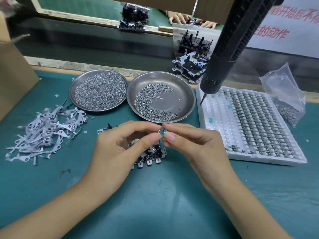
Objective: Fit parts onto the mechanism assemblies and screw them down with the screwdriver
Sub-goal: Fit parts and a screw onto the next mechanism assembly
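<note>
A small metal part with a green spot (162, 133) is pinched between the fingertips of my left hand (120, 145) and my right hand (191, 144), above the green mat. Beneath them lies a black and silver mechanism assembly (150, 156), partly hidden by my left hand. The black electric screwdriver (229, 49) hangs free at the upper right, its bit (202, 99) over the near left corner of the white tray (214, 149). Neither hand touches it.
Two steel dishes of screws, one on the left (98, 90) and one on the right (160, 96), sit behind my hands. A heap of flat metal levers (44, 133) lies at left. Stacked assemblies (189, 68) and a plastic bag (284, 99) are at the back right. Another person's hands (179, 17) work across the bench.
</note>
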`<action>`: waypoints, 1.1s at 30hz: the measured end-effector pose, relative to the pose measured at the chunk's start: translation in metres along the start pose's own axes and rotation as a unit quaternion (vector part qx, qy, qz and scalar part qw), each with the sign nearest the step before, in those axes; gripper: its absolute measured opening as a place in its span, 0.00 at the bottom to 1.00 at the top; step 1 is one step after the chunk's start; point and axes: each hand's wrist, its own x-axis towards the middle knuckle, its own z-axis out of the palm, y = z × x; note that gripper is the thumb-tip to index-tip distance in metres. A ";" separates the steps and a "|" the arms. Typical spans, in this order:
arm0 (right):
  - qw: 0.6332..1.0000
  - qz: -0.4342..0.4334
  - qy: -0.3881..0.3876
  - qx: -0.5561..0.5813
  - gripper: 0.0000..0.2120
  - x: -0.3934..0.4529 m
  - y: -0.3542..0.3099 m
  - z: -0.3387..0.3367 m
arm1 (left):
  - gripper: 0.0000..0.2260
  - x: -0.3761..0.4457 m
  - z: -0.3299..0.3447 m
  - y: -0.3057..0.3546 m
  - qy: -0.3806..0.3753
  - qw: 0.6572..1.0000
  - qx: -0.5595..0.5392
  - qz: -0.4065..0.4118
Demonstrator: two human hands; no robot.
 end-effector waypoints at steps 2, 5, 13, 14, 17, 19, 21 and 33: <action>1.000 0.002 -0.001 -0.003 0.13 0.000 0.001 0.000 | 0.10 0.000 0.000 0.000 0.000 1.000 -0.001 0.002; 1.000 0.003 0.001 -0.003 0.13 -0.001 0.001 0.001 | 0.10 0.000 0.000 0.000 -0.004 1.000 0.003 0.007; 0.999 -0.032 0.004 -0.039 0.10 -0.002 0.000 0.004 | 0.08 0.000 -0.001 0.000 -0.028 1.000 0.003 0.001; 0.998 -0.035 -0.001 -0.050 0.10 -0.002 0.000 0.004 | 0.06 0.000 -0.002 0.000 -0.027 1.000 0.013 -0.002; 0.997 -0.037 -0.001 -0.067 0.11 -0.003 0.000 0.004 | 0.05 0.003 -0.007 0.001 -0.028 0.991 0.125 0.034; 0.993 -0.054 -0.011 -0.102 0.11 -0.003 0.000 0.004 | 0.07 0.006 -0.010 0.003 -0.031 0.977 0.195 0.077; 0.988 -0.074 -0.020 -0.135 0.10 -0.003 0.002 0.005 | 0.09 0.008 -0.012 0.005 -0.030 0.970 0.221 0.092; 0.945 -0.197 -0.002 -0.262 0.10 0.001 0.023 0.016 | 0.14 0.012 -0.045 0.002 -0.108 0.953 0.268 0.088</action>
